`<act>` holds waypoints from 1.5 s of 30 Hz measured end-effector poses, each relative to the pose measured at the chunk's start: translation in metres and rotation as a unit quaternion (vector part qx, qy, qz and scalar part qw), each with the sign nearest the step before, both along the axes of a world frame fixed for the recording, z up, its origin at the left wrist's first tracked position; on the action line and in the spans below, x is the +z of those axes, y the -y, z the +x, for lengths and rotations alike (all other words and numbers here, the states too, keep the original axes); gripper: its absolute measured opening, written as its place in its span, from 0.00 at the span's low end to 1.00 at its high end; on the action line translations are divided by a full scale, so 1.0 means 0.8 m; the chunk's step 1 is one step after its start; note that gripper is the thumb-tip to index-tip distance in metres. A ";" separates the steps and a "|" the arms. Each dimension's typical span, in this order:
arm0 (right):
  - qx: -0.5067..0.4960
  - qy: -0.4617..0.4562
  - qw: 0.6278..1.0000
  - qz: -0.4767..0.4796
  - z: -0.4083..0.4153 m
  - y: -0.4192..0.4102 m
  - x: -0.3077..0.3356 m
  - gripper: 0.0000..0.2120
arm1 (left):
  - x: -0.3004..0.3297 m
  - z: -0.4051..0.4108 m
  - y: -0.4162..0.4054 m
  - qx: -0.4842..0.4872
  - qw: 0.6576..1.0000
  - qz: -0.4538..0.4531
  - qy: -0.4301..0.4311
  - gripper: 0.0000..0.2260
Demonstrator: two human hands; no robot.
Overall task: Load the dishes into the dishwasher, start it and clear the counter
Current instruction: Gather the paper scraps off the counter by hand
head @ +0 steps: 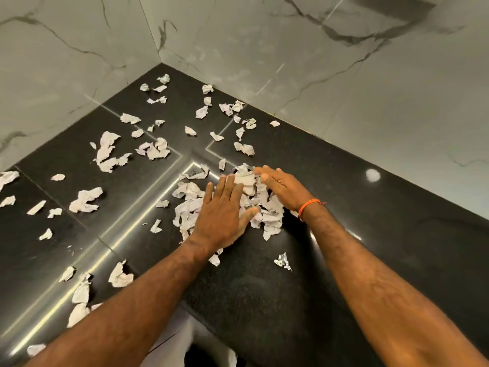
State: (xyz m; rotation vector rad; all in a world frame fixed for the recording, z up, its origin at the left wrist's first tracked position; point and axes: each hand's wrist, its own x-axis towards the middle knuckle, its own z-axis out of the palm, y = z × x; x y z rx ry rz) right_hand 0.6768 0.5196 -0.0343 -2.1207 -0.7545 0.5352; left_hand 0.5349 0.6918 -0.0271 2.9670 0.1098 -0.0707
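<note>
Head view, grip: left hand (225, 213) lies flat with fingers spread and straight, pressing on the near-left side of the paper pile (254, 205); right hand (280, 186) is flat too, fingers straight, cupping the pile's far-right side; neither has anything pinched or enclosed
Task's thing: torn paper scraps, a gathered heap between the two hands on the black counter (370, 197), near the inner corner
Loose scraps: many more (105, 152) lie well apart across the left and back of the counter, a few against the marble wall (344, 83); one small piece (283, 261) sits alone nearer the person
Handling, as I judge: light, limp, crumpled; likely to slide easily on the polished stone and flutter off if swept fast; best herded with flat palms, then scooped from both sides underneath
Edges: walls close the back and left; the counter's front edge (211, 324) drops off near the forearms
Room: bare dark stone to the right and front of the pile gives space to sweep
</note>
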 end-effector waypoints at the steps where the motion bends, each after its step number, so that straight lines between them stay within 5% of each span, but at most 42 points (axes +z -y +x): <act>1: -0.049 0.010 0.999 0.005 -0.009 0.012 0.003 0.21 | 0.002 -0.007 0.001 0.001 1.000 -0.002 0.011 0.38; 6: -0.128 0.122 0.967 -0.182 -0.089 0.033 -0.009 0.27 | 0.006 -0.041 0.002 -0.023 1.000 0.006 -0.006 0.37; 11: -0.085 0.072 0.990 -0.082 -0.152 -0.006 -0.001 0.29 | 0.008 -0.071 -0.007 -0.010 0.999 -0.005 -0.033 0.33; 14: -0.180 0.100 0.977 -0.050 -0.174 0.016 0.010 0.23 | 0.014 -0.090 -0.018 -0.009 1.000 -0.015 -0.014 0.32; 18: -0.300 0.132 0.932 -0.157 -0.231 0.024 -0.012 0.25 | 0.014 -0.121 -0.029 -0.011 1.000 -0.012 0.000 0.32; 20: -0.302 0.129 0.924 -0.196 -0.242 -0.005 -0.022 0.30 | 0.010 -0.138 -0.036 -0.016 1.000 -0.005 -0.008 0.32; 25: -0.220 0.092 0.965 -0.110 -0.227 -0.089 -0.009 0.30 | 0.011 -0.182 -0.073 0.012 1.000 0.002 -0.005 0.34; 29: -0.245 0.170 0.949 -0.102 -0.246 -0.112 0.010 0.27 | 0.020 -0.222 -0.110 0.065 0.997 -0.023 0.018 0.35; 34: -0.088 0.300 0.947 -0.069 -0.307 -0.150 0.010 0.26 | 0.013 -0.284 -0.146 0.183 0.981 -0.053 0.036 0.32; 40: 0.158 0.284 0.942 -0.087 -0.357 -0.216 -0.006 0.27 | 0.012 -0.358 -0.160 0.328 0.941 -0.061 0.062 0.27; 45: 0.302 0.285 0.896 -0.156 -0.378 -0.242 -0.018 0.40 | 0.008 -0.422 -0.156 0.436 0.897 -0.051 0.057 0.28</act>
